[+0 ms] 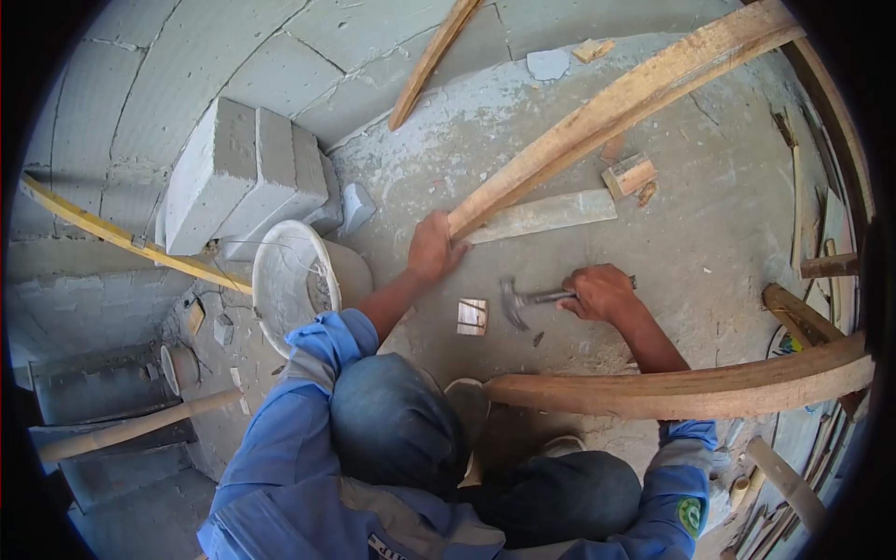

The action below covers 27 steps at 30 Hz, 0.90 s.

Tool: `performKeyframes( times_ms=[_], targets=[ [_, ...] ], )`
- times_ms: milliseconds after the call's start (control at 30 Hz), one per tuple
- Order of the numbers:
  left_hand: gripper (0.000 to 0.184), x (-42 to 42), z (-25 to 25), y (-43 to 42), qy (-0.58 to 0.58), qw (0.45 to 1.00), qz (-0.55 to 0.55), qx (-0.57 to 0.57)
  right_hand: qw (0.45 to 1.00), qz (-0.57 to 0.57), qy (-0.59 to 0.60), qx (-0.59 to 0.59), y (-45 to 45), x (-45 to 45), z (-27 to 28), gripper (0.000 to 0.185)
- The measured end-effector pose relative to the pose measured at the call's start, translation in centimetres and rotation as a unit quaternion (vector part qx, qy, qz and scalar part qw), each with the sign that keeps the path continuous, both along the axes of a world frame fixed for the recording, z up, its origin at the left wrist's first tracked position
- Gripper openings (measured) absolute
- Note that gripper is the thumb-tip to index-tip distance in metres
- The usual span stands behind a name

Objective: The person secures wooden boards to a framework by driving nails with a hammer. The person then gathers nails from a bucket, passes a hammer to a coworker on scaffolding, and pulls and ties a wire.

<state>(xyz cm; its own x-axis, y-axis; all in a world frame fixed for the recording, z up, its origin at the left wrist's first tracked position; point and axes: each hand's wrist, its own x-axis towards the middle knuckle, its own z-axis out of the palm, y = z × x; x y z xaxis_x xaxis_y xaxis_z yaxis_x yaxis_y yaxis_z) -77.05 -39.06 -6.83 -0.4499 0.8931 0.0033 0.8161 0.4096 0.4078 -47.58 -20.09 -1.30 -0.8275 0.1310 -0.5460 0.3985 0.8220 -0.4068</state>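
Note:
My left hand point(432, 247) is closed round the near end of a long wooden beam point(597, 117) that runs off to the upper right. My right hand point(599, 291) grips the handle of a claw hammer point(513, 301), its metal head pointing left just above the floor. Below and left of the hammer head lies a small pale square piece point(472, 316) with dark lines across it. A flat board point(551, 215) rests on the floor under the beam. Another wooden beam point(681, 387) extends rightward from beside my foot, in front of my right forearm.
A white bucket point(266, 280) stands left of my arm, near grey blocks point(252, 173) against the wall. A yellow level-like bar point(131, 238) leans there. Small wood offcuts point(630, 175) lie beyond the flat board. Concrete steps point(107, 392) are at lower left, loose timber at right.

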Motion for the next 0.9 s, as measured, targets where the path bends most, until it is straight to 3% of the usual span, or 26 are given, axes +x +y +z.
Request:
performKeyframes(
  times_ms=[67, 167, 267, 300, 533, 633, 900],
  targets=[
    [0.063, -0.5, 0.2, 0.5, 0.007, 1.0, -0.005, 0.017, 0.997, 0.048, -0.06, -0.012, 0.3, -0.6, 2.1, 0.038],
    [0.062, -0.3, 0.4, 0.8, 0.012, 1.0, -0.003, 0.024, 0.999, 0.015, -0.024, -0.013, 2.3, -2.1, 1.1, 0.038],
    [0.065, -0.6, 0.4, 1.0, 0.01, 1.0, 0.005, 0.013, 0.993, -0.085, 0.064, 0.05, 2.8, -3.3, -1.7, 0.037],
    [0.065, -0.7, 0.5, 0.6, 0.004, 1.0, 0.002, 0.018, 0.992, -0.116, 0.044, 0.028, 1.3, -2.9, -0.8, 0.037],
    [0.063, -0.5, 0.2, 0.4, -0.024, 0.999, -0.002, 0.021, 0.986, -0.149, 0.068, -0.021, -1.9, 1.3, -1.2, 0.037],
    [0.062, -0.6, 0.4, 0.3, -0.042, 0.999, 0.0, 0.024, 0.967, -0.203, 0.153, -0.022, -4.0, 3.6, -3.4, 0.04],
    [0.062, -1.0, 0.6, 0.1, -0.054, 0.998, -0.025, -0.015, 0.883, -0.436, 0.168, -0.03, -9.2, 11.1, -4.7, 0.045]
  ],
)
